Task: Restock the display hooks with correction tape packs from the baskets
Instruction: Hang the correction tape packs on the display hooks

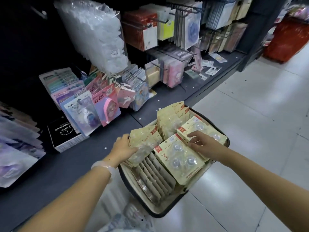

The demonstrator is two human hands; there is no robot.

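Head view: both hands are down in the basket [168,213] on the floor. Left hand [122,148] grips a bunch of cream packs [142,139]; right hand [200,143] rests loose-fingered on a flat stack [197,129]. Display hooks [117,82] sit up-left, nearer the left hand, I'd say.

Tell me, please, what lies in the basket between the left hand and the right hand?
In the head view, a flat cream pack with three clear domes lies between the left hand and the right hand, over upright packs in the basket.
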